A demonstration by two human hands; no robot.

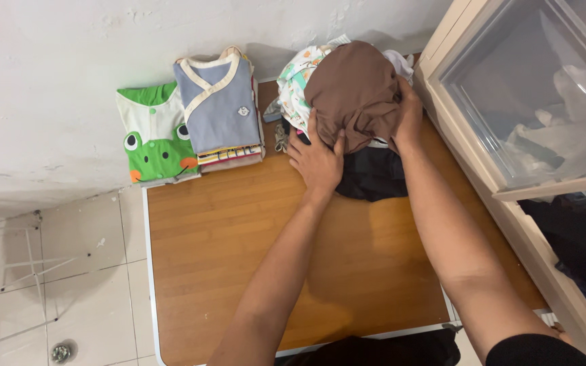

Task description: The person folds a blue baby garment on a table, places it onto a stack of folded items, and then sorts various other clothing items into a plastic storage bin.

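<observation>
A heap of unfolded clothes lies at the far right of a small wooden table (239,257). On top of the heap is a brown garment (354,91). My left hand (317,159) grips its near edge, fingers curled into the cloth. My right hand (408,115) presses on its right side, holding the cloth too. Under the brown piece lie a white patterned garment (296,85) and a black one (371,177).
Two folded stacks sit at the table's far left: a blue-grey top with cream trim (220,102) and a green frog-print piece (157,139). A cream drawer unit with an open clear drawer (537,102) stands at the right. White wall behind, tiled floor (49,271) at left.
</observation>
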